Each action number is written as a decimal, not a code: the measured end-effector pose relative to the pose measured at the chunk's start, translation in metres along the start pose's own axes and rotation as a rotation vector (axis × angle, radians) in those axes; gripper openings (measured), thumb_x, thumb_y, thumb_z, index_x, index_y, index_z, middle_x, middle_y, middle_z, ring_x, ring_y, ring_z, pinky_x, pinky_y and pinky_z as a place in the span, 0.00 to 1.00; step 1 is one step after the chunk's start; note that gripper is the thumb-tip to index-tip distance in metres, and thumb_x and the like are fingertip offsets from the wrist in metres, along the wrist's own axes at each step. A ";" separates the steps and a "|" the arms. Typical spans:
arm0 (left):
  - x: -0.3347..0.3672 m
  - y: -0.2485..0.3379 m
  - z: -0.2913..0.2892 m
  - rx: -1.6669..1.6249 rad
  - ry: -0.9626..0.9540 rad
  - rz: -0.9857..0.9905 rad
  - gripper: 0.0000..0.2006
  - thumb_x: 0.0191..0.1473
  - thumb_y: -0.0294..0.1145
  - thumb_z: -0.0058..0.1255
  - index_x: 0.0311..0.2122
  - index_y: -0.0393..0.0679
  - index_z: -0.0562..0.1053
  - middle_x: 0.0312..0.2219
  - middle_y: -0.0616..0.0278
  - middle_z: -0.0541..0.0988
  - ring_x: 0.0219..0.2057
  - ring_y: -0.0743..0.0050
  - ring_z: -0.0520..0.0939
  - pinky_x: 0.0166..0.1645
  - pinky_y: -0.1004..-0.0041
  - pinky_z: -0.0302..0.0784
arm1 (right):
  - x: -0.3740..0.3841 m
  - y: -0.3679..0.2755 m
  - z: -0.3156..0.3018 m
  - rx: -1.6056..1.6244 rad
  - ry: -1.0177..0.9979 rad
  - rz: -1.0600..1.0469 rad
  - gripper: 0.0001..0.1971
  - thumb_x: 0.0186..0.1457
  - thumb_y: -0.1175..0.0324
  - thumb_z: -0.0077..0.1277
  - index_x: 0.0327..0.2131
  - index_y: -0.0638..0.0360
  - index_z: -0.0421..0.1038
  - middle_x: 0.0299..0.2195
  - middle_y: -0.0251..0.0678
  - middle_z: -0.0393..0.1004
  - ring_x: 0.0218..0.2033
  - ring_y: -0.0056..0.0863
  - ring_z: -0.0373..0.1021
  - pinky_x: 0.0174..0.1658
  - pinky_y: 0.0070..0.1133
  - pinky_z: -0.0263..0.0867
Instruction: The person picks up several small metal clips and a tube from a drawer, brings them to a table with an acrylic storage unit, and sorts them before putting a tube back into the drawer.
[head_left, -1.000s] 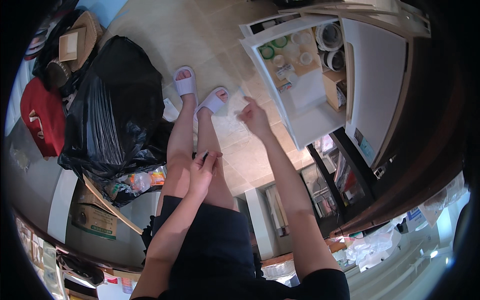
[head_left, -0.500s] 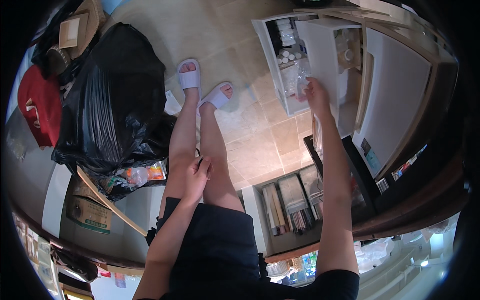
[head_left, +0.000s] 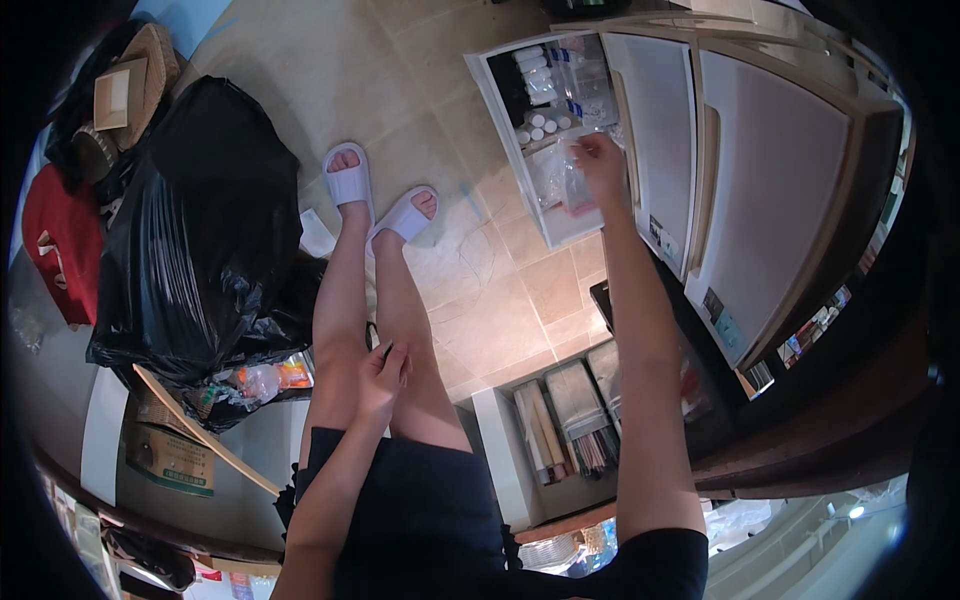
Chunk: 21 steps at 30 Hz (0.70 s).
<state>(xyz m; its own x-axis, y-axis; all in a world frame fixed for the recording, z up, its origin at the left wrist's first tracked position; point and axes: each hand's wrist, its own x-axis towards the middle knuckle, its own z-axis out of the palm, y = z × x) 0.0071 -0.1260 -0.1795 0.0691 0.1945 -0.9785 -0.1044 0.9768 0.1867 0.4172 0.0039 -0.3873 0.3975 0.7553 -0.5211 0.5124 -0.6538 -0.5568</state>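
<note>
My right hand [head_left: 600, 168] is over the pulled-out white drawer [head_left: 553, 232], fingers pinched on a clear plastic bag [head_left: 567, 182]. The bag hangs down among the drawer's contents. Beside it lie several white rolls [head_left: 543, 124] and wrapped white bundles [head_left: 537, 75], with clear packets [head_left: 588, 92] toward the cabinet side. My left hand [head_left: 382, 380] rests above my lap, its fingers closed round a small dark thing whose kind I cannot make out; only its tip shows.
Closed white drawer fronts [head_left: 768, 170] stand right of the open drawer. A big black plastic bag [head_left: 200, 230] fills the left side, near a red cloth item [head_left: 62, 240] and a wicker basket [head_left: 152, 75]. Below, an open compartment [head_left: 490, 425] holds folded items in sleeves.
The neighbouring drawer, partly out before with containers showing, is now pushed in. My right hand has moved farther over the open drawer and lifts the clear bag slightly. The view has shifted.
</note>
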 end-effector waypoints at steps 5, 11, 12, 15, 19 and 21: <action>0.008 -0.006 -0.004 -0.025 0.025 -0.026 0.13 0.58 0.37 0.43 0.29 0.39 0.73 0.15 0.72 0.68 0.15 0.89 0.63 0.20 0.86 0.57 | 0.030 -0.006 0.074 -0.260 -0.080 -0.162 0.06 0.41 0.71 0.56 0.26 0.60 0.73 0.24 0.42 0.75 0.26 0.38 0.72 0.32 0.28 0.68; 0.019 -0.004 -0.012 -0.080 0.089 -0.033 0.13 0.59 0.36 0.42 0.25 0.42 0.70 0.15 0.71 0.68 0.14 0.90 0.62 0.19 0.85 0.54 | 0.053 -0.017 0.111 -0.469 -0.188 -0.239 0.05 0.42 0.70 0.52 0.23 0.60 0.75 0.25 0.46 0.74 0.29 0.44 0.71 0.35 0.32 0.68; 0.020 -0.003 -0.012 -0.088 0.080 -0.031 0.13 0.59 0.36 0.42 0.25 0.42 0.70 0.16 0.71 0.68 0.14 0.90 0.63 0.19 0.85 0.55 | 0.054 -0.013 0.113 -0.434 -0.205 -0.248 0.05 0.42 0.70 0.52 0.23 0.60 0.75 0.24 0.46 0.74 0.29 0.44 0.71 0.35 0.32 0.68; 0.021 -0.001 -0.011 -0.116 0.047 -0.020 0.13 0.60 0.36 0.41 0.26 0.42 0.70 0.16 0.71 0.69 0.14 0.90 0.63 0.20 0.85 0.55 | 0.062 -0.006 0.111 -0.371 -0.280 -0.262 0.06 0.43 0.70 0.51 0.24 0.60 0.76 0.24 0.47 0.74 0.29 0.44 0.71 0.34 0.32 0.67; 0.024 0.000 -0.005 -0.138 0.011 -0.017 0.13 0.59 0.35 0.41 0.26 0.42 0.70 0.17 0.71 0.69 0.15 0.90 0.63 0.21 0.85 0.56 | 0.058 0.005 0.105 -0.557 -0.399 -0.333 0.05 0.43 0.71 0.50 0.26 0.55 0.76 0.25 0.44 0.74 0.29 0.43 0.71 0.33 0.32 0.67; 0.025 0.001 -0.003 -0.128 -0.012 -0.005 0.12 0.59 0.36 0.41 0.29 0.41 0.72 0.16 0.71 0.68 0.15 0.90 0.63 0.21 0.85 0.57 | 0.051 0.004 0.110 -0.540 -0.306 -0.240 0.05 0.44 0.69 0.51 0.26 0.54 0.76 0.26 0.44 0.74 0.30 0.42 0.71 0.33 0.32 0.67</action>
<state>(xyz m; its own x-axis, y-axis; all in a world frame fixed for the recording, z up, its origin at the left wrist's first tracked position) 0.0057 -0.1202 -0.2038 0.0816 0.1913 -0.9781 -0.2299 0.9585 0.1683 0.3554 0.0348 -0.4870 0.0317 0.7780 -0.6275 0.9009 -0.2941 -0.3191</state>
